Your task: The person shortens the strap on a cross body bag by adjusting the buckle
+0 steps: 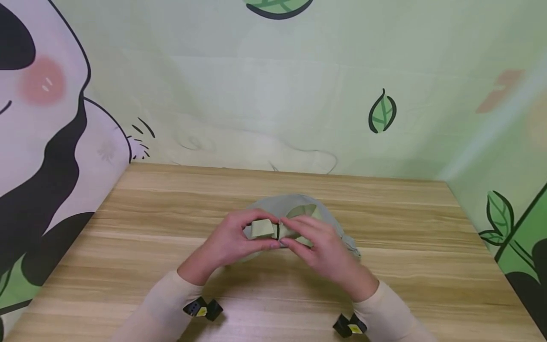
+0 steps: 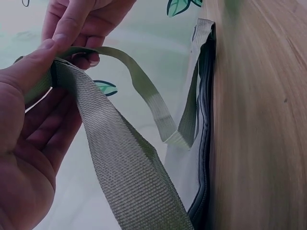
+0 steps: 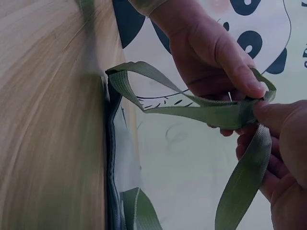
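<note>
A grey fabric bag (image 1: 273, 204) with a dark zipper edge (image 2: 206, 120) lies on the table, partly hidden behind the hands. From it rises an olive-green webbing strap (image 2: 115, 143), looped and folded above the bag. My left hand (image 1: 231, 237) pinches the strap between thumb and fingers, just left of a narrow dark band (image 1: 278, 232) on it. On the other side of that band, my right hand (image 1: 320, 244) pinches the webbing too, its fingertips almost meeting the left ones. In the right wrist view, a strap loop (image 3: 192, 114) stretches from the bag's end to both hands.
The wood-grain table (image 1: 406, 213) stands against a green cartoon-printed backdrop (image 1: 278, 95). A small black device (image 1: 202, 308) is worn at the left wrist, and a matching device (image 1: 350, 327) at the right.
</note>
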`<state>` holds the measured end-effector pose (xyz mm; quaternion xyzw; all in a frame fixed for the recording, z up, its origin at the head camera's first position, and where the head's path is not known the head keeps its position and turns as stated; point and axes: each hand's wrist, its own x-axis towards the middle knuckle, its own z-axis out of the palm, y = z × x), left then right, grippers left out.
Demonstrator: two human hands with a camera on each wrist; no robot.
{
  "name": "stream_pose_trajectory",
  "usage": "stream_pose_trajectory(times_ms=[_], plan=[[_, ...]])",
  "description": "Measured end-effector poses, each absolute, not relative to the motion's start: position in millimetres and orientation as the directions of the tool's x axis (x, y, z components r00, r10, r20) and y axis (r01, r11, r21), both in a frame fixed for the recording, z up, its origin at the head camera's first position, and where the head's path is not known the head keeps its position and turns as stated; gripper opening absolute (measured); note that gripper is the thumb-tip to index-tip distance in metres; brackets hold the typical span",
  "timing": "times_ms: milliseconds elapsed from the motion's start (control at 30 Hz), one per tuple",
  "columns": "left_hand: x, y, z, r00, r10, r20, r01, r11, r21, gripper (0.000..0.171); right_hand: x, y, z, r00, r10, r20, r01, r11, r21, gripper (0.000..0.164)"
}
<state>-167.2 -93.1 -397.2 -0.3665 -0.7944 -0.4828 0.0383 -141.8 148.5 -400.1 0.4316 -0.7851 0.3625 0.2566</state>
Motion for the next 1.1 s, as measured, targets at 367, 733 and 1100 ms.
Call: stream_pose_trajectory(times_ms=[367,733,1100], plan=[[-174.5,-90.7,-406.1,-0.603,0.581,0.547,0.726,0.115,0.678,0.034,-139.0,148.4,-398.4,-0.459,-0.546,0.701,-0.873,0.424,-0.241,0.050],[-172.3,-94.4,-405.5,-0.696,0.539,0.475,0.661,0.223,0.716,0.027,-139.6,159.6,-406.7,-0.617,-0.496,0.610,-0.781,0.478,-0.401,0.047],[-170.9,-96.4,-403.7,-0.709,0.510,0.488,0.655,0.219,0.723,0.030,-141.3,164.1,-411.7,-0.585,-0.498,0.640,-0.803,0.470,-0.368,0.039]])
